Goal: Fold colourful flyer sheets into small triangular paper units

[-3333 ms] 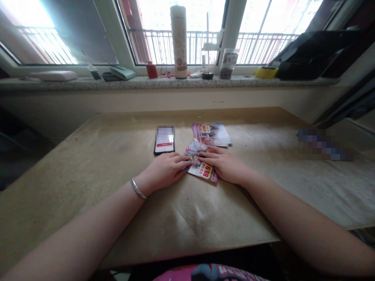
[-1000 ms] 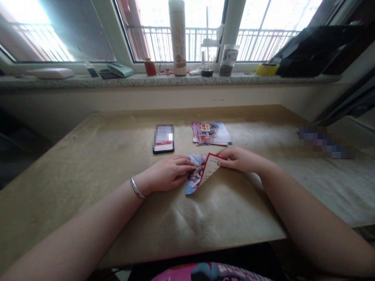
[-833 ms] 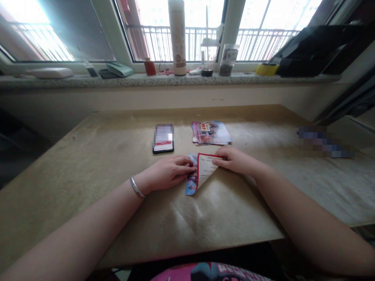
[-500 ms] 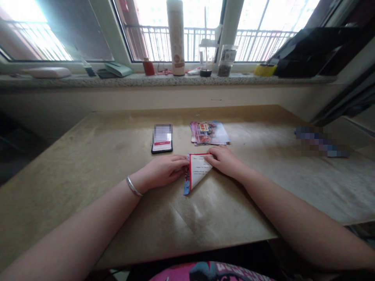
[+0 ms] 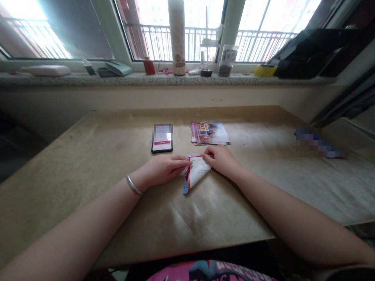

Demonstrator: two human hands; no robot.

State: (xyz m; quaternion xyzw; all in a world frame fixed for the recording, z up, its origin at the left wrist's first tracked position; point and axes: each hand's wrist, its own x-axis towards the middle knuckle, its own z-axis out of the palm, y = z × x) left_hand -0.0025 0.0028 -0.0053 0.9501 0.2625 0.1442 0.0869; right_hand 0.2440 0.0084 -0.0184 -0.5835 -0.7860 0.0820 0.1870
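Observation:
A colourful printed leaflet (image 5: 195, 175) lies on the paper-covered table (image 5: 88, 164), folded over so its white back faces up in a triangle. My left hand (image 5: 164, 170), with a silver bangle at the wrist, presses its fingertips on the leaflet's left edge. My right hand (image 5: 220, 160) pinches the folded corner down at the top of the leaflet. A stack of similar leaflets (image 5: 208, 132) lies just behind my right hand. A phone (image 5: 162, 139) with a lit screen rests behind my left hand.
A stone windowsill (image 5: 73, 80) runs along the back with a tall flask (image 5: 177, 37), a small red cup (image 5: 149, 67), a jar (image 5: 226, 62), a yellow tape roll (image 5: 265, 70) and a black device (image 5: 310, 54). A blurred object (image 5: 320, 142) lies at the table's right.
My right hand has folded the leaflet's right corner over to the left, turning its white back up, and now presses it near the top edge. My left hand stayed on the left edge.

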